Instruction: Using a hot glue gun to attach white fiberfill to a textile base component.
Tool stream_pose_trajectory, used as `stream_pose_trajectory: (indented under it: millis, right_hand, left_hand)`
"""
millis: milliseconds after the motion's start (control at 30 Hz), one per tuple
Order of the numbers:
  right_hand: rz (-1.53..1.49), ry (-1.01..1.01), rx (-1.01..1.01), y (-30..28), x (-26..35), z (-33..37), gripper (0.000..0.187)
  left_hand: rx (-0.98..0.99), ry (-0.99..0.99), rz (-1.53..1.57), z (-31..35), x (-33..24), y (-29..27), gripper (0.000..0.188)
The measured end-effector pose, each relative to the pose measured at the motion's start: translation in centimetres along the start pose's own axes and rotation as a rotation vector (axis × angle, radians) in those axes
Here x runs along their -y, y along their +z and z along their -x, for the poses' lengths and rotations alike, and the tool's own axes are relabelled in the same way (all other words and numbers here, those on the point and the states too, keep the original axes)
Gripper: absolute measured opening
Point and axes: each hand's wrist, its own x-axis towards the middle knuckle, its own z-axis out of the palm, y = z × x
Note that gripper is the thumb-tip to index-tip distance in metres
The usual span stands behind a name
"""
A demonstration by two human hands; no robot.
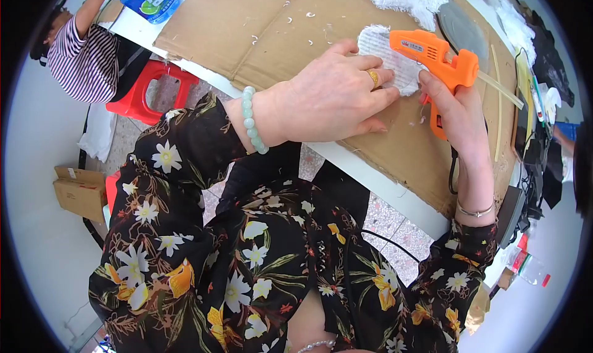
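An orange hot glue gun (pixel 454 63) is gripped by my right hand (pixel 458 109). A clear glue stick (pixel 501 88) juts from its back end. The gun's nose points left, over a white ribbed, fuzzy-edged fabric piece (pixel 404 75) that lies on a brown cardboard sheet (pixel 247 35). My left hand (pixel 333 96), wearing a ring and a green bead bracelet, rests with spread fingers against the left edge of the piece. The gun covers part of the fabric, so whether glue is on it cannot be seen.
White fluffy fabric (pixel 407 1) and a grey round disc (pixel 460 29) lie farther back. A blue-labelled bottle (pixel 148 1) is at the far left, near a person in a striped top (pixel 83 63) and a red stool (pixel 151 93). Tangled cables crowd the right.
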Motion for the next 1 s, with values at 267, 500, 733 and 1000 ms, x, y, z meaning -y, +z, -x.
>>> stream_pose_trajectory:
  millis: [267,500,733,1000]
  right_hand:
    - [0.046,0.016,0.038,0.0,0.3,-0.5,0.026]
    - [0.031,0.014,0.083,-0.6,0.3,-1.0,0.026]
    - [0.074,0.016,0.002,-0.7,0.5,-0.4,0.026]
    - [0.039,0.016,0.035,-0.3,0.6,0.4,0.032]
  left_hand:
    - [-0.021,0.05,-0.045,-0.2,0.5,0.4,0.032]
    - [-0.026,0.053,-0.03,-0.9,1.0,0.5,0.029]
    - [-0.023,0.073,-0.043,-0.9,0.4,0.8,0.031]
    - [-0.024,0.073,-0.059,-0.3,-0.2,0.4,0.031]
